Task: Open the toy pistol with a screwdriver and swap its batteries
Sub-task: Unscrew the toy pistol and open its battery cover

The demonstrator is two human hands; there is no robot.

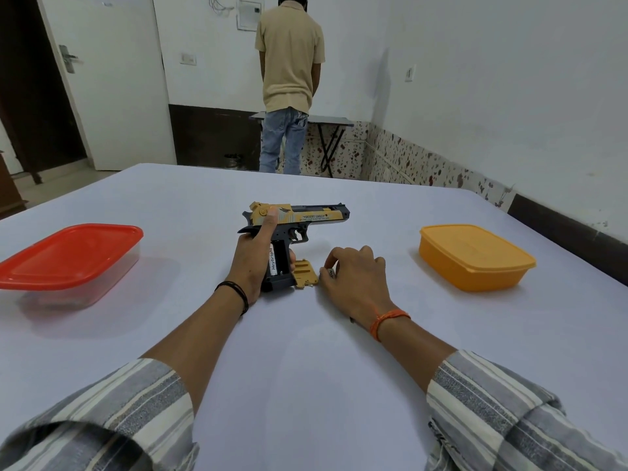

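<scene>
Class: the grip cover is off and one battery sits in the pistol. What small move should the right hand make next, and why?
Probably lift the battery under the right hand and bring it to the open grip. The left hand holds the pistol steady, one battery is seated beside a dark free slot, and the cover lies off.

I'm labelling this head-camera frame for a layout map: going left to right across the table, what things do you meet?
Red-lidded container → left hand gripping the toy pistol → loose yellow grip cover → right hand pinching a battery → yellow container.
</scene>
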